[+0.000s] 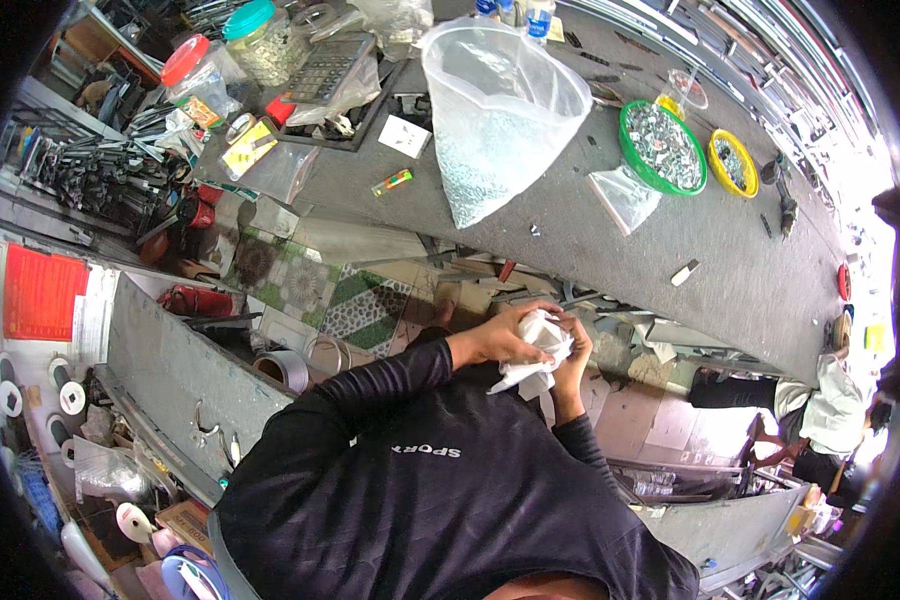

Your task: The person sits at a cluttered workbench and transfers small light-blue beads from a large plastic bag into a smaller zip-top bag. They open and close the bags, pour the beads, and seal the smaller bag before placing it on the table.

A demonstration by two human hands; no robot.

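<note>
Close to my chest, just off the workbench (pixel 730 300), both hands grip a crumpled white wad of thin material (pixel 542 343); whether it is tissue or plastic I cannot tell. My left hand (pixel 505 337) wraps it from the left, fingers curled over its top. From the other side my right hand (pixel 572 362) closes round it, and loose ends hang down between the palms. Beyond them on the bench stands a large clear plastic bag (pixel 505 110), partly filled with small pale pieces. A small clear bag (pixel 625 198) lies beside a green basket (pixel 705 170) of small metal parts.
A yellow basket (pixel 734 163) of small parts stands at the right. A calculator (pixel 330 68), lidded jars (pixel 265 45) and a lighter-sized colourful item (pixel 393 182) lie at the left. Behind me are grey benches (pixel 185 370); another person (pixel 830 410) sits at the far right.
</note>
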